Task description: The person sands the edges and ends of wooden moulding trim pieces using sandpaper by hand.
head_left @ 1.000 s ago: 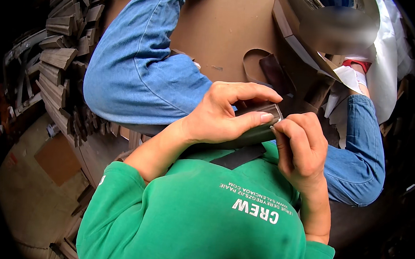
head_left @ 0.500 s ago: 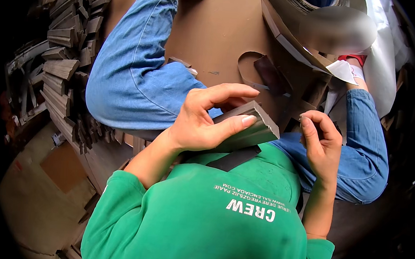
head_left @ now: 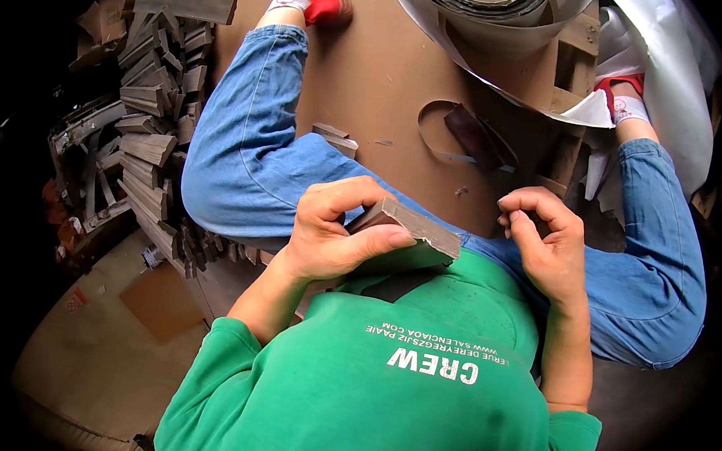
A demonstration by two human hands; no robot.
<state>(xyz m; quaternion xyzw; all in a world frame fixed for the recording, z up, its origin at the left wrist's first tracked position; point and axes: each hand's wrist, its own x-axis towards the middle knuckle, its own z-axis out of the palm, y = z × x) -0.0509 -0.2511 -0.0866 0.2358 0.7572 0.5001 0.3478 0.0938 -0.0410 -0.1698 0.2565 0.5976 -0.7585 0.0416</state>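
A short length of grey-brown moulding (head_left: 418, 231) lies tilted over my lap, its rough cut end toward the right. My left hand (head_left: 323, 231) grips it from the left side, thumb across the near face and fingers curled over the far side. A flat black strip (head_left: 394, 287) shows beneath the piece, against my green shirt. To the right, apart from the moulding, my right hand (head_left: 549, 237) is raised with thumb and fingertips pinched together. Whatever may be between those fingertips is too small to make out.
Stacked moulding pieces (head_left: 147, 148) form a long heap on the left. At the far right, a large roll of sheet (head_left: 492, 39) stands by a wooden pallet (head_left: 582, 32). Beyond my lap lie a dark brown strap-like piece (head_left: 475, 137) and short moulding offcuts (head_left: 335, 140).
My left index finger, stretched out before, has curled onto the moulding. The piece has turned slightly and sits lower. My right hand has come a little left, still pinched. The whole view has shifted.
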